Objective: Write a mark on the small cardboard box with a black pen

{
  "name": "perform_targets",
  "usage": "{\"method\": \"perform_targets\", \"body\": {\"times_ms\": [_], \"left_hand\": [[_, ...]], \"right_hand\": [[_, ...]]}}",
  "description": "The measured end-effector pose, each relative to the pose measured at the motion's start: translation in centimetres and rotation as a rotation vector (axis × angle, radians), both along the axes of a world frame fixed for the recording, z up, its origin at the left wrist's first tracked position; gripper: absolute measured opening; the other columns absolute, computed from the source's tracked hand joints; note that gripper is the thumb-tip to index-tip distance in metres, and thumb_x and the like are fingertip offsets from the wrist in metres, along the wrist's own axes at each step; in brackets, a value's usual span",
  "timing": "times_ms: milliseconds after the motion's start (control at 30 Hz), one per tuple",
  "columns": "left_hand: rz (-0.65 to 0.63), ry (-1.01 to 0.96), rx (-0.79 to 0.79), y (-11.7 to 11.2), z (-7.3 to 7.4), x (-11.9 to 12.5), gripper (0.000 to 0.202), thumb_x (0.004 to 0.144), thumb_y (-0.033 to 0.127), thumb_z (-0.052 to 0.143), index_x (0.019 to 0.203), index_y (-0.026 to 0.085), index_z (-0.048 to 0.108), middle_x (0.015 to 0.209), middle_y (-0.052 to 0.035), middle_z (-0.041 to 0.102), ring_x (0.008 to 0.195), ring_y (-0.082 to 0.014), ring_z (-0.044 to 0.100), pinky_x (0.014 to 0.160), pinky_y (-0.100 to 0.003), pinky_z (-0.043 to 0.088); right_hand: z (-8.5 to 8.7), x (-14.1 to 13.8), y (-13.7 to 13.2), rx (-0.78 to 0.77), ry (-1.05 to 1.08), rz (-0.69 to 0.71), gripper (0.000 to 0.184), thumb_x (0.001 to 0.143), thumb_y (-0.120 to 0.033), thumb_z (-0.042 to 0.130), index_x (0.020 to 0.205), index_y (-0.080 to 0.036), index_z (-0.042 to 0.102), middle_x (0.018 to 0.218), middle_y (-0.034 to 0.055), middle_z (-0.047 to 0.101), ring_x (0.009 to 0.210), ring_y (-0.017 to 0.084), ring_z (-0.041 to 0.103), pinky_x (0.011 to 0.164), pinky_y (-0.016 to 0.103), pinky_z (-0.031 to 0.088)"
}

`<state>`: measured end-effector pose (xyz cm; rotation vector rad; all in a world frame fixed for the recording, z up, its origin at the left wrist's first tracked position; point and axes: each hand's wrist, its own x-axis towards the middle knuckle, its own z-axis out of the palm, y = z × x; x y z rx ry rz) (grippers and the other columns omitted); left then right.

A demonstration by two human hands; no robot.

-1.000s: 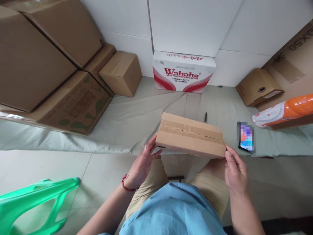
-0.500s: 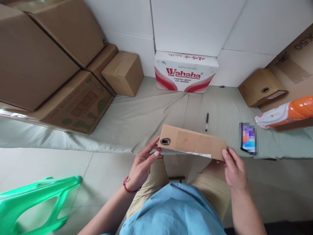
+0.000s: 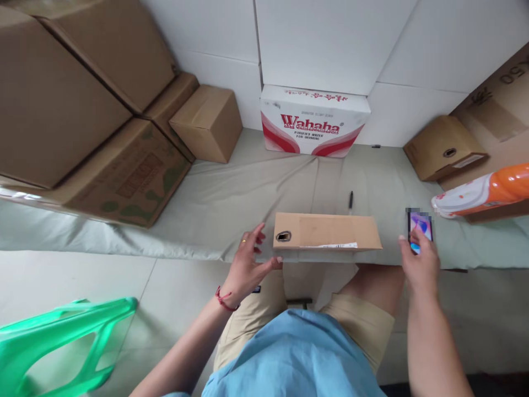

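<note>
A long brown cardboard file box (image 3: 326,229) with a metal-rimmed finger hole at its left end stands near the front edge of the cloth-covered table. Just left of it is my left hand (image 3: 247,263), fingers and thumb spread, holding nothing. My right hand (image 3: 421,263) has its thumb apart from the fingers and reaches over the lower part of a phone (image 3: 420,223) with a lit, partly blurred screen. Whether those fingertips touch the phone is unclear. Behind the box lies a black pen (image 3: 351,199), its near end hidden.
A white and red water carton (image 3: 314,129) stands against the wall. Brown cartons (image 3: 124,176) are stacked at left, with a smaller box (image 3: 210,124) beside them. At right are another file box (image 3: 442,146) and an orange bottle (image 3: 487,190). A green stool (image 3: 78,336) stands on the floor.
Both hands have let go of the file box, which now stands level on the table. My right hand has moved right to the phone; my left hand has opened beside the box.
</note>
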<state>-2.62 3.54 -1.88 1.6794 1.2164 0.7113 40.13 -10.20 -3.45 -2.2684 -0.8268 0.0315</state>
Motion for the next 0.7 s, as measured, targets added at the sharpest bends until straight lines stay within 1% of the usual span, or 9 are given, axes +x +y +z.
{"method": "perform_targets", "body": {"times_ms": [33, 100, 167, 233, 367, 433, 500, 600, 700], "left_hand": [[-0.004, -0.005, 0.013, 0.4, -0.1, 0.0, 0.098, 0.081, 0.051, 0.087, 0.166, 0.026, 0.045, 0.144, -0.0138, 0.060, 0.129, -0.0305, 0.061, 0.105, -0.045, 0.057], [-0.049, -0.025, 0.023, 1.2, -0.4, 0.1, 0.116, 0.075, 0.047, 0.092, 0.172, 0.027, 0.030, 0.164, -0.0169, 0.047, 0.154, -0.0368, 0.046, 0.124, -0.054, 0.044], [-0.106, -0.040, 0.006, 2.1, -0.7, 0.2, 0.123, 0.073, 0.041, 0.092, 0.174, 0.026, 0.024, 0.173, -0.0170, 0.039, 0.161, -0.0391, 0.038, 0.132, -0.058, 0.033], [-0.155, -0.045, -0.013, 2.9, -0.9, 0.5, 0.114, 0.075, 0.035, 0.089, 0.172, 0.025, 0.030, 0.172, -0.0158, 0.043, 0.160, -0.0388, 0.040, 0.133, -0.057, 0.032], [-0.237, -0.062, -0.012, 4.0, -1.3, 1.1, 0.080, 0.076, 0.029, 0.084, 0.152, 0.023, 0.057, 0.155, -0.0134, 0.062, 0.145, -0.0362, 0.058, 0.125, -0.052, 0.045], [-0.218, -0.070, -0.022, 4.2, -1.5, 1.6, 0.068, 0.078, 0.029, 0.083, 0.143, 0.022, 0.063, 0.145, -0.0125, 0.068, 0.136, -0.0349, 0.065, 0.119, -0.052, 0.050], [-0.172, -0.081, -0.038, 4.1, -1.8, 2.0, 0.064, 0.080, 0.030, 0.081, 0.141, 0.021, 0.063, 0.140, -0.0129, 0.069, 0.132, -0.0342, 0.067, 0.117, -0.053, 0.051], [-0.146, -0.113, 0.001, 4.1, -2.0, 2.8, 0.085, 0.077, 0.030, 0.084, 0.155, 0.019, 0.052, 0.155, -0.0167, 0.059, 0.147, -0.0369, 0.056, 0.125, -0.054, 0.045], [-0.208, -0.142, 0.034, 4.5, -1.9, 3.3, 0.105, 0.071, 0.028, 0.088, 0.164, 0.021, 0.041, 0.168, -0.0172, 0.047, 0.159, -0.0389, 0.043, 0.132, -0.055, 0.036]], "right_hand": [[-0.3, 1.6, -0.3, -0.106, -0.098, -0.077, 0.092, 0.089, -0.077, 0.056, 0.151, -0.008, 0.059, 0.146, 0.0301, 0.063, 0.138, 0.046, 0.058, 0.116, 0.067, 0.043], [-1.0, 4.1, -0.8, -0.279, -0.156, -0.201, 0.107, 0.086, -0.080, 0.056, 0.157, -0.001, 0.046, 0.157, 0.0376, 0.051, 0.152, 0.052, 0.043, 0.122, 0.072, 0.032], [-1.4, 5.7, -1.1, -0.402, -0.107, -0.262, 0.117, 0.084, -0.081, 0.059, 0.161, 0.004, 0.035, 0.163, 0.0423, 0.040, 0.157, 0.054, 0.034, 0.124, 0.071, 0.029], [-1.7, 6.4, -1.1, -0.492, -0.054, -0.301, 0.122, 0.081, -0.080, 0.063, 0.161, 0.007, 0.032, 0.163, 0.0442, 0.039, 0.156, 0.055, 0.036, 0.126, 0.066, 0.029], [-1.7, 6.8, -0.5, -0.596, -0.089, -0.278, 0.104, 0.086, -0.075, 0.061, 0.152, 0.004, 0.047, 0.150, 0.0408, 0.054, 0.147, 0.054, 0.049, 0.124, 0.063, 0.035], [-1.6, 7.2, -0.1, -0.632, -0.116, -0.257, 0.094, 0.088, -0.071, 0.061, 0.147, 0.001, 0.053, 0.143, 0.0399, 0.059, 0.143, 0.053, 0.053, 0.121, 0.062, 0.038], [-1.4, 7.7, 0.3, -0.652, -0.107, -0.271, 0.092, 0.085, -0.070, 0.065, 0.144, 0.000, 0.057, 0.140, 0.0408, 0.060, 0.141, 0.053, 0.055, 0.119, 0.062, 0.041], [-1.1, 8.6, 0.7, -0.698, -0.022, -0.341, 0.098, 0.078, -0.076, 0.070, 0.138, 0.000, 0.063, 0.140, 0.0437, 0.058, 0.140, 0.056, 0.053, 0.115, 0.064, 0.044], [-1.3, 9.4, 0.4, -0.713, 0.035, -0.373, 0.107, 0.072, -0.083, 0.068, 0.136, 0.003, 0.065, 0.140, 0.0459, 0.057, 0.140, 0.059, 0.052, 0.113, 0.067, 0.045]]}}
